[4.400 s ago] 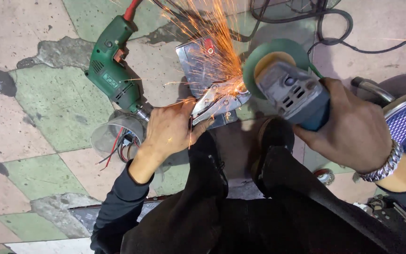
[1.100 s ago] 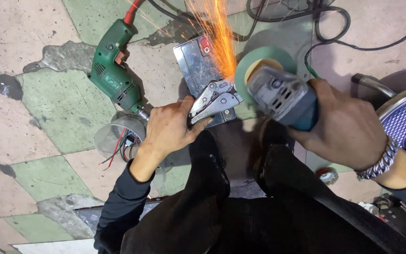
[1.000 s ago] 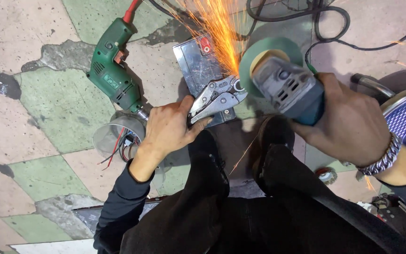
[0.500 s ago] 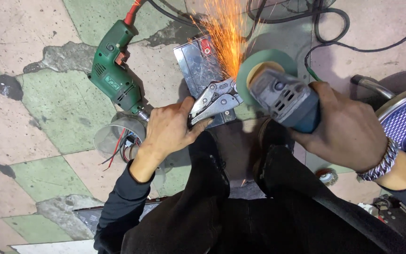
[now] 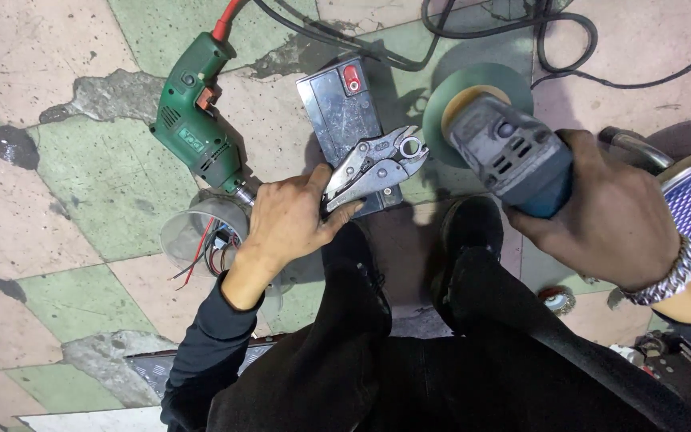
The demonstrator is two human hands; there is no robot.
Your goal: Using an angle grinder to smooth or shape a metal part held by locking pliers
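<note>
My left hand [image 5: 289, 220] is closing around the handles of silver locking pliers [image 5: 373, 164], resting them on a black rectangular battery [image 5: 344, 108] on the tiled floor. My right hand [image 5: 609, 216] is gripping a grey-blue angle grinder [image 5: 505, 152], fingers fully wrapped, beside that battery.

drill label [image 5: 192, 146] | small pale rectangle on green body | battery tab [image 5: 351, 78] | red

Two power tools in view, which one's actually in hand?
The grey-blue angle grinder, gripped by the right hand. The green drill lies untouched on the floor, left of the left hand, which holds locking pliers.
</note>
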